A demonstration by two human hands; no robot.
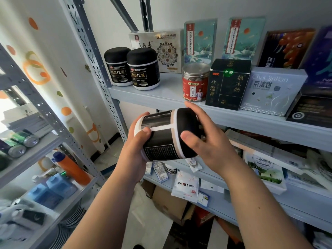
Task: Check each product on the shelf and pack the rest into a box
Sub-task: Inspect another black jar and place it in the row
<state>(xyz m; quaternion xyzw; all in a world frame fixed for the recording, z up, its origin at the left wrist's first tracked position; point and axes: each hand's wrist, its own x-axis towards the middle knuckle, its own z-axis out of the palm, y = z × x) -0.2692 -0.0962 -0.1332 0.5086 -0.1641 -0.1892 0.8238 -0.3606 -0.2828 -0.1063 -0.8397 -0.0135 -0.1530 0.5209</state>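
A black jar with white bands (165, 137) lies tilted on its side in front of the shelf, its domed black lid to the right. My left hand (136, 150) grips its base end, thumb on the white band. My right hand (206, 141) holds the lid end, fingers curled around it. On the upper shelf (161, 96) stand two matching black jars (132, 69), a clear jar with a red label (195, 83), a dark box with a green sticker (227, 85), a pale blue box (271, 92) and more boxes behind.
The lower shelf (251, 203) holds sachets, packets and a white box. Brown cardboard boxes (170, 203) sit on the floor beneath. A second rack at left (45, 153) carries cans, an orange bottle (71, 168) and blue containers. Grey slotted uprights frame both racks.
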